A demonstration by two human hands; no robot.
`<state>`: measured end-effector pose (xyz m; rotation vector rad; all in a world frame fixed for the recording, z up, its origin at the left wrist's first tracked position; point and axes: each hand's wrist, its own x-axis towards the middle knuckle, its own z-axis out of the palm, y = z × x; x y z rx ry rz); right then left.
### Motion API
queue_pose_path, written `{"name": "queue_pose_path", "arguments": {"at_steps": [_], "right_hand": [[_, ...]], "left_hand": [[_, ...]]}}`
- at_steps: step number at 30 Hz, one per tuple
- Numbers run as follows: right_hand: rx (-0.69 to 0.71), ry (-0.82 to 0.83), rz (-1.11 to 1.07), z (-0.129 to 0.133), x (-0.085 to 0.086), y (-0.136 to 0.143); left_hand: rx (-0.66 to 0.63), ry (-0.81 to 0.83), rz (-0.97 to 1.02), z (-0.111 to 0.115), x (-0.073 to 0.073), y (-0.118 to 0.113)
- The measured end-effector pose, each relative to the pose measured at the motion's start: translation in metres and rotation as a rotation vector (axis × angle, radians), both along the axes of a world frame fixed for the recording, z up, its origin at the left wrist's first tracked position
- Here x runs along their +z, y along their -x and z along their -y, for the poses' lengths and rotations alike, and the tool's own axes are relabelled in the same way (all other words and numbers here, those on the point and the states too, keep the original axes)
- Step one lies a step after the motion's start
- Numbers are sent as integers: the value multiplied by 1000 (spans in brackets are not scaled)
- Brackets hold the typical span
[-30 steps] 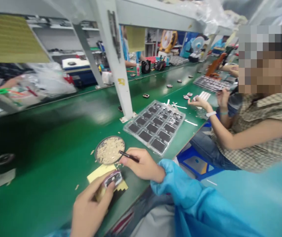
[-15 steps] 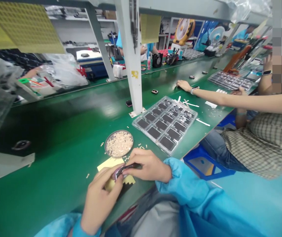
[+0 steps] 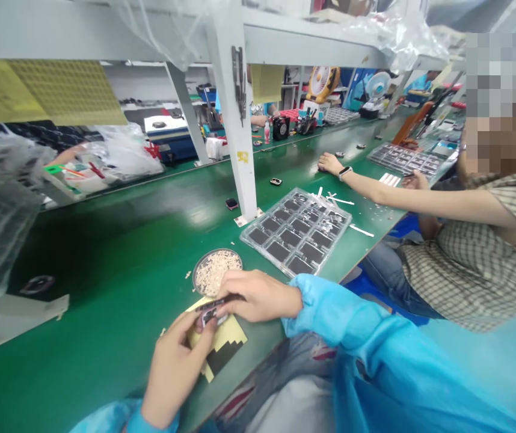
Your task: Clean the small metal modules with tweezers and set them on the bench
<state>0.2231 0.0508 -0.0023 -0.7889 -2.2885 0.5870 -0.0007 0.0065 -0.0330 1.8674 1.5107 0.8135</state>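
My left hand (image 3: 174,361) pinches a small dark device part (image 3: 209,313) between thumb and fingers, just above a yellow sheet (image 3: 219,344) at the table's near edge. My right hand (image 3: 258,296) holds a thin black tool (image 3: 222,300) with its tip on that part. Right behind both hands stands a round dish (image 3: 216,269) full of tiny pale pieces. Both my sleeves are light blue.
A clear tray (image 3: 302,229) of dark rectangular parts lies to the right of the dish on the green table (image 3: 118,270). A white post (image 3: 243,150) stands behind it. A person in a checked shirt sits at right, one hand (image 3: 330,162) stretched over the table. Loose parts lie beyond.
My right hand moved from the dish back to the part in my left hand and put the tool's tip on it. The neighbour stretched an arm out over the table.
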Motion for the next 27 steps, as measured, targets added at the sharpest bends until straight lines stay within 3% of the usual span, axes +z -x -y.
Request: {"name": "queue_pose_path", "arguments": {"at_steps": [2, 5, 8, 12, 15, 17, 20, 24, 27], "right_hand": [[-83, 2, -18, -12, 1, 2], [-313, 27, 87, -21, -1, 1], [-398, 9, 13, -14, -7, -7], [-374, 4, -311, 11, -19, -21], [-313, 39, -407, 25, -27, -30], [-300, 78, -428, 30, -29, -33], [-340, 136, -472, 31, -29, -36], [-349, 303, -437, 29, -31, -37], [-351, 480, -388, 29, -32, -38]], "left_hand": [[64, 23, 22, -5, 1, 4], [136, -9, 57, -17, 6, 13], [174, -69, -103, -41, 15, 30], [206, -205, -394, -103, 32, 57], [297, -230, -557, -163, 42, 60], [276, -210, -680, -198, 46, 47], [135, -217, -647, -233, 46, 5], [-85, -172, -473, -261, 41, -65], [-145, -91, -297, -273, 40, -100]]}}
